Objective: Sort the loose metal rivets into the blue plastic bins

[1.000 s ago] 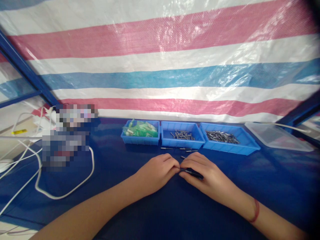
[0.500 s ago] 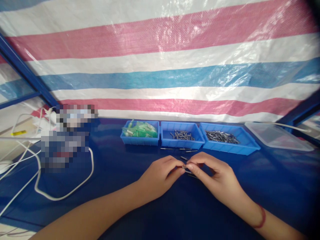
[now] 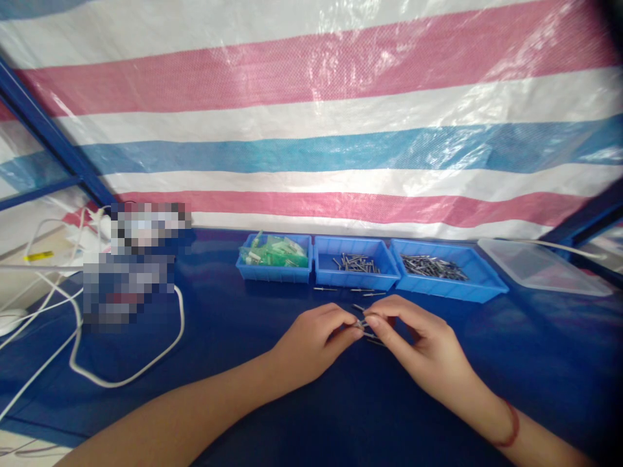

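Observation:
My left hand (image 3: 314,337) and my right hand (image 3: 423,334) meet above the blue table, thumb and index finger of each pinched together. Between their fingertips is a small metal pin (image 3: 361,323), partly covered, so I cannot tell whether it is one piece or two. Several thin metal pins lie loose on the table around the fingers, among them one pin (image 3: 325,288) in front of the bins and another pin (image 3: 374,294) just beyond my right hand.
Three blue bins stand in a row behind my hands: a left bin (image 3: 275,275) with green plastic bags, a middle bin (image 3: 355,279) and a right bin (image 3: 452,292) with metal pins. A clear plastic lid (image 3: 540,266) lies at right. White cables (image 3: 181,318) loop at left.
The fingertips have parted slightly, and more of the metal shows between them. Otherwise both hands stay in nearly the same place; the view has shifted a little.

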{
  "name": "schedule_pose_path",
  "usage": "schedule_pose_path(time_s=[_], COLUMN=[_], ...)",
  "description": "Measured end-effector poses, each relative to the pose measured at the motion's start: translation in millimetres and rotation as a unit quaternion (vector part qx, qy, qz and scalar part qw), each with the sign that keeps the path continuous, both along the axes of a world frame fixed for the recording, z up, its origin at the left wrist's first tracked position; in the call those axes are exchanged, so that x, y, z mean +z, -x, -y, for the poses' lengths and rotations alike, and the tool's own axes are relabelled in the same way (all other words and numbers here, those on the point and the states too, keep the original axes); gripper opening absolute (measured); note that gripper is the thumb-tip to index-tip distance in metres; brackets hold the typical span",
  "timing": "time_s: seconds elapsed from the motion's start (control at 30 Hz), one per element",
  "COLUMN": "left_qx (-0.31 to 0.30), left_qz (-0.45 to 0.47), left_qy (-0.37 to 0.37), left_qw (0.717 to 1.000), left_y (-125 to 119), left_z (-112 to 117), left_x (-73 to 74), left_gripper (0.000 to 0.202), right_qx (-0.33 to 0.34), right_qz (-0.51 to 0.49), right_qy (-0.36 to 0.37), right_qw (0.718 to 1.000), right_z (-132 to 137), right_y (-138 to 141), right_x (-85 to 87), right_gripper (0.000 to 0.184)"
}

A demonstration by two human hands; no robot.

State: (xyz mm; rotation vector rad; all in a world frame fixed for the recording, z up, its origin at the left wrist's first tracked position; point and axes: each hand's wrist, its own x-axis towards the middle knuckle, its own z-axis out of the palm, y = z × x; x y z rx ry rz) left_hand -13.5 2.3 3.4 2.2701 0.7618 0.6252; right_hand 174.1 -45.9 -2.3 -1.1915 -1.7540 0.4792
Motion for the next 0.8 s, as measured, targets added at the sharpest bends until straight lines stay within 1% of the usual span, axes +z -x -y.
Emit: schedule_pose_path(time_s=[0.1, 0.23, 0.37, 0.43, 0.5, 0.57, 0.63, 0.7, 0.8], left_qx=[0.036, 0.080, 0.077, 0.064, 0.053, 0.050, 0.057, 0.070, 0.087], left_qz=[0.013, 0.043, 0.040, 0.026, 0.012, -0.015, -0.053, -0.091, -0.140], left_qy=[-0.002, -0.001, -0.016, -0.044, -0.088, -0.134, -0.171, -0.196, -0.211], left_qw=[0.999, 0.996, 0.996, 0.997, 0.995, 0.990, 0.982, 0.974, 0.963], left_y=[0, 1, 1, 2, 2, 4, 7, 10, 14], left_z=[-1, -2, -3, -3, -5, -6, -9, -13, -17], left_x=[1.7, 3.2, 1.9, 1.1, 0.9, 1.3, 1.4, 0.7, -2.0], left_gripper=[0.020, 0.019, 0.019, 0.020, 0.021, 0.021, 0.021, 0.022, 0.024], right_qx=[-0.006, 0.002, 0.023, 0.009, -0.044, -0.132, -0.210, -0.282, -0.356], right_qz=[0.005, 0.032, 0.093, 0.123, 0.152, 0.186, 0.234, 0.280, 0.350], right_qy=[0.001, 0.006, -0.007, -0.027, -0.052, -0.071, -0.068, -0.055, 0.004], right_qw=[1.000, 0.999, 0.995, 0.992, 0.986, 0.971, 0.947, 0.916, 0.867], right_z=[-2, -4, -6, -10, -17, -26, -35, -42, -47], right_y=[-3, -3, -2, -9, -25, -50, -78, -101, -119], right_x=[-1.1, -2.0, -0.1, 2.6, 5.8, 8.2, 8.7, 7.4, 4.3], right_gripper=[0.008, 0.008, 0.010, 0.010, 0.010, 0.011, 0.013, 0.014, 0.019])
